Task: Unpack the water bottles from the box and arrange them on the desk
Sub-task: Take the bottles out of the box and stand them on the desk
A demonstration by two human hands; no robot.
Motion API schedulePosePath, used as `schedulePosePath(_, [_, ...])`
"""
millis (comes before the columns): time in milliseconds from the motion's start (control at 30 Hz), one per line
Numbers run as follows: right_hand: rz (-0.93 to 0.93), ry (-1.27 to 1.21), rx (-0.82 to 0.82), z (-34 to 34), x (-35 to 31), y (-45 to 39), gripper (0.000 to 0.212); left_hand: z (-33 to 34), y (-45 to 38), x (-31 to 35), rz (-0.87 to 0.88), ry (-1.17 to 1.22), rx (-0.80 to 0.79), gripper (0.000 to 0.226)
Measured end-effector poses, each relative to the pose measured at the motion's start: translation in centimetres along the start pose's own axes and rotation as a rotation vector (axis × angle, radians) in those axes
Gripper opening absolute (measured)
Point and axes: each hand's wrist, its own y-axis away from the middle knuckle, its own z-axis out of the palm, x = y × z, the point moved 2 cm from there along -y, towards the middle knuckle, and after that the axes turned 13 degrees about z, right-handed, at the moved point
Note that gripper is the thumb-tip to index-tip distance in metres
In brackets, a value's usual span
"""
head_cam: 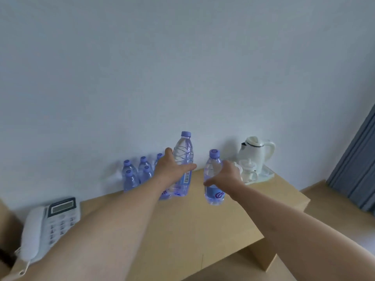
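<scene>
Your left hand grips a tall bottle upright, apparently just off the desk. Your right hand wraps around a second bottle, also upright. Five placed bottles stand grouped by the wall, left of both. Phone near-left; kettle far-right.

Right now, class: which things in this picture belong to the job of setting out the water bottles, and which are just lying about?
Part of the job:
bottle in the left hand
bottle in the right hand
left hand
right hand
bottles by the wall
desk

Just lying about:
telephone
white kettle
tray under the kettle
curtain
</scene>
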Motion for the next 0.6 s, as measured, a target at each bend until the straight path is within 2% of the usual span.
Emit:
schedulePosePath(333, [-0.087, 0.102, -0.200, 12.9, -5.2, -0.5, 0.068, -7.3, 3.3, -11.5, -0.287, -0.092, 0.071, 0.099])
schedulePosePath(500, [-0.132, 0.167, -0.267, 17.9, -5.5, -1.3, 0.066, -7.4, 4.5, -15.2, -0.393, -0.161, 0.058, 0.093])
schedulePosePath(600, [-0.131, 0.148, -0.321, 20.2, -5.1, -2.3, 0.073, -6.3, 4.5, -16.8, -0.440, -0.156, 0.060, 0.092])
